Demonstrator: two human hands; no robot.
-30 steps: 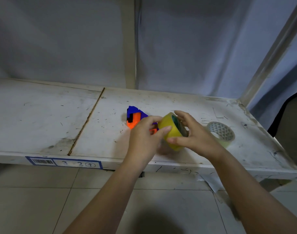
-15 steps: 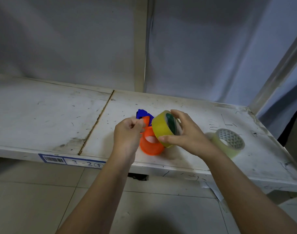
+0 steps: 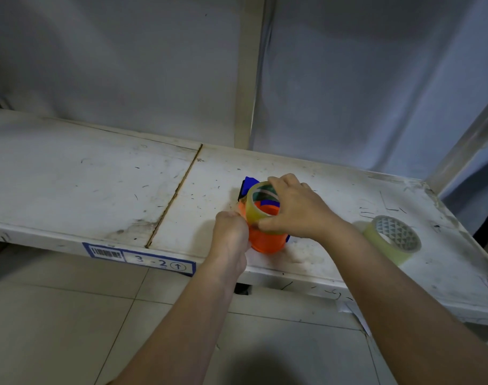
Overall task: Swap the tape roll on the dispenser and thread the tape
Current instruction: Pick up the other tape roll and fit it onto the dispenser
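Note:
An orange and blue tape dispenser stands on the white shelf near its front edge. A yellowish tape roll sits partly over the top of the dispenser's orange drum, with the drum visible through its core. My right hand grips that roll from above and from the right. My left hand is closed against the dispenser's left side, its fingers touching the roll's lower edge. The dispenser's blue part pokes out behind the roll.
A second, paler tape roll lies tilted on the shelf to the right. A barcode label marked 3-2 is on the shelf's front edge. Upright posts rise behind, and tiled floor lies below.
My right hand brought the yellow roll down from beside the dispenser onto the orange drum. My left hand shifted down to the dispenser's left side.

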